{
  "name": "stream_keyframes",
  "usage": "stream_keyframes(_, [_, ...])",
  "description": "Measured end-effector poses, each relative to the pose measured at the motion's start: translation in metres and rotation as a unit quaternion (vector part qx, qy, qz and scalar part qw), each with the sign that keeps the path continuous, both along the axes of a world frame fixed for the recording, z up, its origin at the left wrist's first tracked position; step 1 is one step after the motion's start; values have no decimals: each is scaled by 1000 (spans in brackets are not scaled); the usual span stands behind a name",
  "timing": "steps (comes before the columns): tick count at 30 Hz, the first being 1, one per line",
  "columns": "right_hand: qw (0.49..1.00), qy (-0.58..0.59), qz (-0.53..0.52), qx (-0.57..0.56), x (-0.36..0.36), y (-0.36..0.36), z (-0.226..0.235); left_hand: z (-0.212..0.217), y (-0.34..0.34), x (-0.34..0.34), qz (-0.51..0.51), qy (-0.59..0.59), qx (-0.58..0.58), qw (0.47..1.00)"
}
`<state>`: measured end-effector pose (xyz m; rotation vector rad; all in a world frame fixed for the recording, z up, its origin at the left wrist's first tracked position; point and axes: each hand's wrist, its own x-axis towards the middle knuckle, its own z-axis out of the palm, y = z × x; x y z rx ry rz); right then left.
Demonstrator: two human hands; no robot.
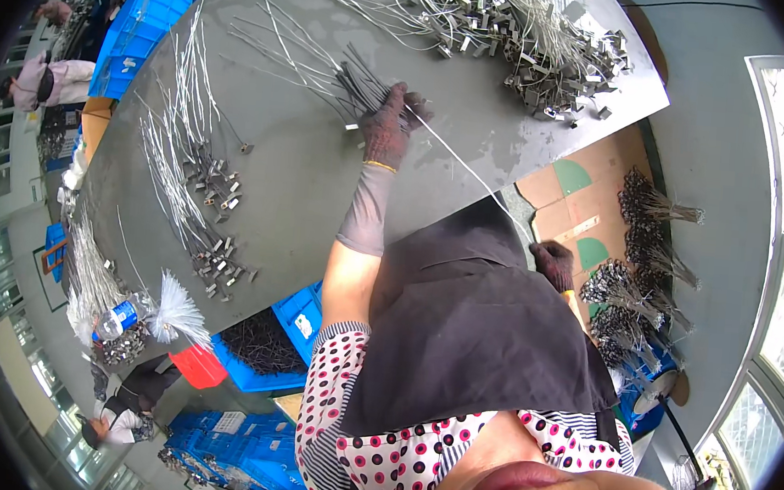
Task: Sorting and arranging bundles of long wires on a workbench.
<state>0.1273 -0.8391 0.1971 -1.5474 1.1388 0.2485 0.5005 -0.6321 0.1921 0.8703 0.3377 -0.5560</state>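
My left hand (390,127), in a dark knitted glove, is closed over the grey metal table. It grips the end of a long pale wire (458,161); dark thin strips (359,78) fan out beside its fingers, and I cannot tell whether it holds them too. The wire runs down to the right, past the table edge. At its other end my right hand (553,263), gloved alike, is closed around it beside the black apron (485,344). Loose wires with small metal end pieces lie just left of my left hand.
A big heap of wires with metal blocks (553,64) covers the table's far right. Further wire bundles (173,163) lie at left. Blue bins (259,350) stand below the table edge, cardboard (588,214) and wire bundles (655,238) at right. Other people (55,80) are at far left.
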Motion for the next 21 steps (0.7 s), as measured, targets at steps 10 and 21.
stream_keyframes(10, [980, -185, 71, 21, 265, 42, 41, 11, -31, -51, -193, -75, 198, 958])
stream_keyframes(21, [941, -81, 138, -297, 416, 31, 41, 31, 21, -5, -86, -64, 165, 980])
